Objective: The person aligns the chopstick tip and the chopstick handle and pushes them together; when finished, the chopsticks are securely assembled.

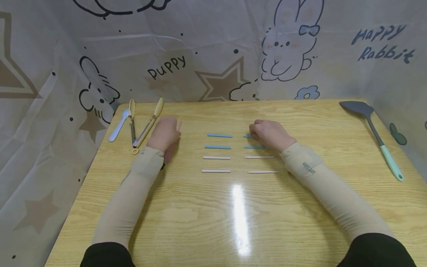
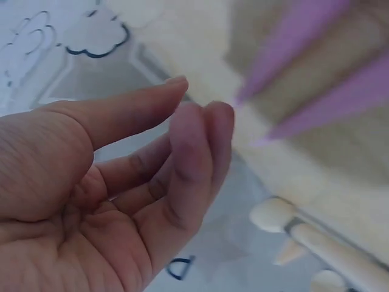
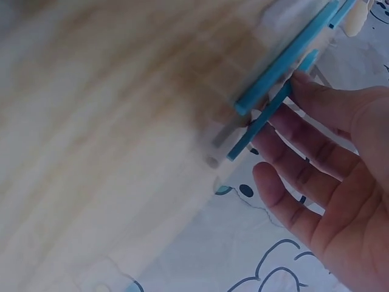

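Note:
My left hand (image 1: 164, 133) is over the table's left part, beside pink sticks (image 1: 169, 152) it partly covers. In the left wrist view the fingers bend loosely, the thumb apart from them, with nothing between; two pink sticks lie blurred past the fingertips. My right hand (image 1: 269, 134) pinches a blue stick (image 3: 273, 109) between thumb and fingers, at the top of the right column. Another blue stick (image 1: 255, 147) lies just below, then two white sticks. The left column has two blue sticks (image 1: 219, 135) above two white sticks (image 1: 217, 158), all roughly level.
Left of my left hand are spread tongs (image 1: 143, 135) with yellowish tips and a light blue spoon (image 1: 118, 126). A grey spatula (image 1: 377, 126) with a mint handle lies at the far right. A printed cloth (image 1: 213, 48) hangs behind the wooden table (image 1: 200, 215).

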A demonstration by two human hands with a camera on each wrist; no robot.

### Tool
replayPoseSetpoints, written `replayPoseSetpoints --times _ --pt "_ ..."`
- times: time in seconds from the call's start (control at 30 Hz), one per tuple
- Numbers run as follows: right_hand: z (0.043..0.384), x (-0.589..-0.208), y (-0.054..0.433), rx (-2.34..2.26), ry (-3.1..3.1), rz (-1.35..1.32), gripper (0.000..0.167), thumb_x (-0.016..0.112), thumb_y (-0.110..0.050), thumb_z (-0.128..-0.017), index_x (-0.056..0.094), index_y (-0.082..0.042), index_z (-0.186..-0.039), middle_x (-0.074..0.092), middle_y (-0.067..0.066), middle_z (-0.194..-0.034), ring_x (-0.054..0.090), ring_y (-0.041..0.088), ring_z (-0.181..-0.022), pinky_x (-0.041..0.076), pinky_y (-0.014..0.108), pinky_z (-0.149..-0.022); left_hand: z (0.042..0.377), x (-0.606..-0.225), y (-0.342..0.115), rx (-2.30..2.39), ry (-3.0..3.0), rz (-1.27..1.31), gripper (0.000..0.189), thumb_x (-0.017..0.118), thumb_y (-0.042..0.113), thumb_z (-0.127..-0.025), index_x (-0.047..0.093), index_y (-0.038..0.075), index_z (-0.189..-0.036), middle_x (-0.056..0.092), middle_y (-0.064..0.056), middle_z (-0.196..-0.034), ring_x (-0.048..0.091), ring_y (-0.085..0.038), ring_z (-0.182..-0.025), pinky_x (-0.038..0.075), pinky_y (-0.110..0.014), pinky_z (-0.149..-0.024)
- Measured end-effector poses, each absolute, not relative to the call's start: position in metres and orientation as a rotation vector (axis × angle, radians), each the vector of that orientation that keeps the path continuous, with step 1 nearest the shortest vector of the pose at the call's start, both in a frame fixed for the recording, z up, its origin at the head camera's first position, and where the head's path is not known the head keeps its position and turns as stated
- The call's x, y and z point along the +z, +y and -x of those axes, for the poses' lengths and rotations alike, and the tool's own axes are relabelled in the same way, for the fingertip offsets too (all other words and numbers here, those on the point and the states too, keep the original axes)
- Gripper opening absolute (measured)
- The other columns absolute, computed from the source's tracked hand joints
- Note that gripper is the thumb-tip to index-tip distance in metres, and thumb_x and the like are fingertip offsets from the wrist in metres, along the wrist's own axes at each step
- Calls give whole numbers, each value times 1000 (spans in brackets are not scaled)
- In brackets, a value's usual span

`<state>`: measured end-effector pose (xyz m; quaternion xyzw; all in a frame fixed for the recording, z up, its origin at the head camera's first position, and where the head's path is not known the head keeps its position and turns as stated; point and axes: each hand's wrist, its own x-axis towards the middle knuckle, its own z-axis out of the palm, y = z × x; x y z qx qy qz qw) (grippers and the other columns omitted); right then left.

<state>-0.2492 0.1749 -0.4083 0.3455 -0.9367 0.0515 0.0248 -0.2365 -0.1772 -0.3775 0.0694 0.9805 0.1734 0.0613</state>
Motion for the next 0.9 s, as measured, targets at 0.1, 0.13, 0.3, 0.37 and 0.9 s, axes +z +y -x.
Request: replayPoseSetpoints --times 0.1,0.13,0.3,0.37,0.9 --pt "249 -407 176 151 -2907 -1066 7 71 -9 -92 66 -7 -88 60 5 -80 58 20 -65 53 36 -57 234 -370 -165 497 2976 -290 23 66 -1 -89 51 0 -71 48 -8 -67 45 -21 -62 45 -36 -61" --pt "249 -406 176 150 -2912 -1062 7 70 -9 -92 65 -8 -87 61 5 -80 58 20 -64 53 36 -57 234 -368 -160 481 2979 -325 23 66 0 -90 53 -1 -71 49 -8 -67 46 -21 -61 46 -36 -61" --pt "248 -402 175 160 -2925 -1048 9 65 -6 -94 62 -7 -86 64 5 -76 57 19 -60 52 35 -54 232 -364 -137 452 2963 -479 10 66 4 -93 64 -6 -91 66 -16 -89 61 -27 -81 51 -41 -75" --pt "247 -399 175 168 -2929 -1042 7 63 -6 -95 62 -7 -88 64 5 -73 57 18 -57 52 35 -53 232 -365 -128 467 2954 -536 12 66 5 -94 66 -6 -100 68 -18 -100 63 -30 -91 51 -42 -81" --pt "236 -380 168 264 -2773 -1125 11 63 -8 -97 53 -7 -93 53 1 -63 45 15 -50 45 33 -44 243 -380 -85 365 2917 -923 23 68 5 -92 67 2 -115 67 -12 -116 63 -26 -106 51 -35 -89"
